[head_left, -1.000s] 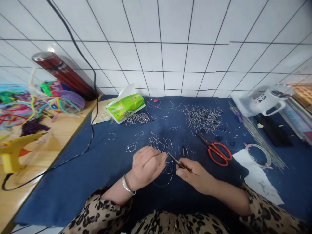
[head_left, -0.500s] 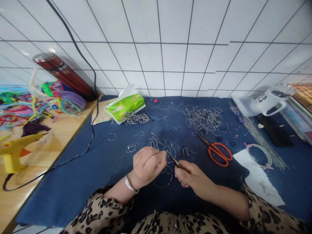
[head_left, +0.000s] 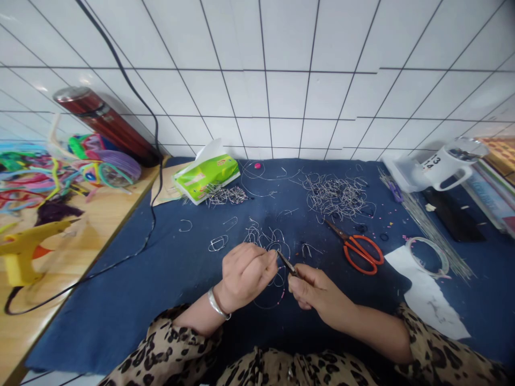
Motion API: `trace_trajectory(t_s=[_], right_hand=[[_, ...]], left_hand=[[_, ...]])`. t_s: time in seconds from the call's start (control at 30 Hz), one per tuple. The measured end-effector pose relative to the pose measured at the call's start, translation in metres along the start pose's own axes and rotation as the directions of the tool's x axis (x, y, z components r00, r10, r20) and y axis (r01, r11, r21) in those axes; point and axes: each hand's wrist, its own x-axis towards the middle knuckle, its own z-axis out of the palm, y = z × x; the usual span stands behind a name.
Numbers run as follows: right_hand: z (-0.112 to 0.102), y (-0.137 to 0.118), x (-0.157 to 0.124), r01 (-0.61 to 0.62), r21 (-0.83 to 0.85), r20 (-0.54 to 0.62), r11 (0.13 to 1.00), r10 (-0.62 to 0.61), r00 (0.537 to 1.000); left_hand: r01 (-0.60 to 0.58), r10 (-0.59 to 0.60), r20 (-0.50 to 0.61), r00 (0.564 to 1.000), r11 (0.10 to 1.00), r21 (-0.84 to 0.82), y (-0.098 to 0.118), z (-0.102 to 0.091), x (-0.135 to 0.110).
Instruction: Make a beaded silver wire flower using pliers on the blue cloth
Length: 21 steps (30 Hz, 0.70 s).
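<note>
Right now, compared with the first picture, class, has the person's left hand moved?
Yes, slightly: the left hand has shifted to the right, judged against the green tissue pack, which lies where it did.

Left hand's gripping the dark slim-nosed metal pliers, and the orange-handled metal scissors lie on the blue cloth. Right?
Wrong hand: the head view shows the right hand gripping the dark slim-nosed metal pliers. The orange-handled metal scissors do lie on the blue cloth.

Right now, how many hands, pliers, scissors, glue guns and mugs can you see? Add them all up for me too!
Hands: 2
Pliers: 1
Scissors: 1
Glue gun: 1
Mug: 1
Total: 6
</note>
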Motion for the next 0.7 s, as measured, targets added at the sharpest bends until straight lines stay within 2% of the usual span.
trace_trajectory(t_s=[0.43, 0.7], right_hand=[[0.0047, 0.0014, -0.0013, 0.001, 0.051, -0.005, 0.999, -0.001, 1.0], [0.0062, 0.0037, -0.0018, 0.037, -0.053, -0.04, 0.998, -0.039, 0.998]], left_hand=[[0.008, -0.008, 0.013, 1.0, 1.0, 0.028, 0.0002, 0.0023, 0.0013], [0.011, -0.011, 0.009, 1.0, 1.0, 0.025, 0.0016, 0.0029, -0.0004]])
